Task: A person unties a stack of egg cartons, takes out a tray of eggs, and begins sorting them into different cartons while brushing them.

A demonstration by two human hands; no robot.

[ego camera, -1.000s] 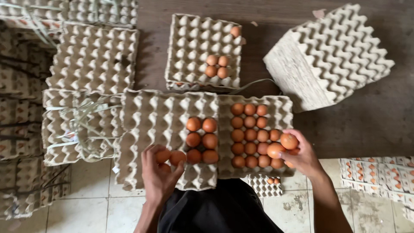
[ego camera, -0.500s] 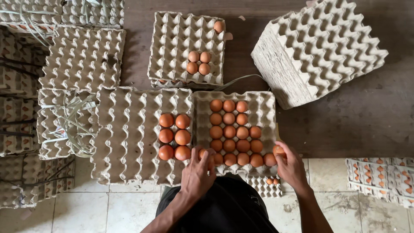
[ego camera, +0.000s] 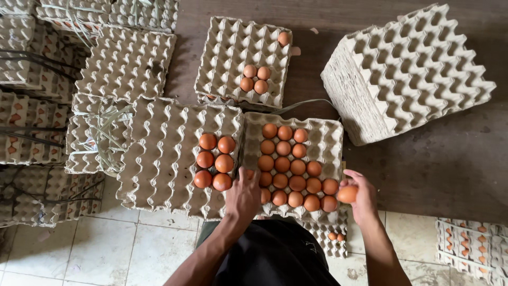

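The right hand (ego camera: 364, 197) has its grip clamped on one brown egg (ego camera: 347, 194) at the right edge of the near right tray (ego camera: 329, 139), beside that tray's front row; to seat it well, lower it blunt and gentle into an empty cup without knocking the neighbouring eggs. The left hand (ego camera: 243, 195) rests over the seam between the two near trays, fingers together over the front-left eggs; whether it clasps one I cannot tell. The right tray holds brown eggs filling most of its left and front cups. The near left tray (ego camera: 159, 153) carries six eggs in two columns at its right side. A farther tray (ego camera: 222, 53) holds three clustered eggs and one at its corner. An empty tray stack (ego camera: 407, 74) stands tilted at right
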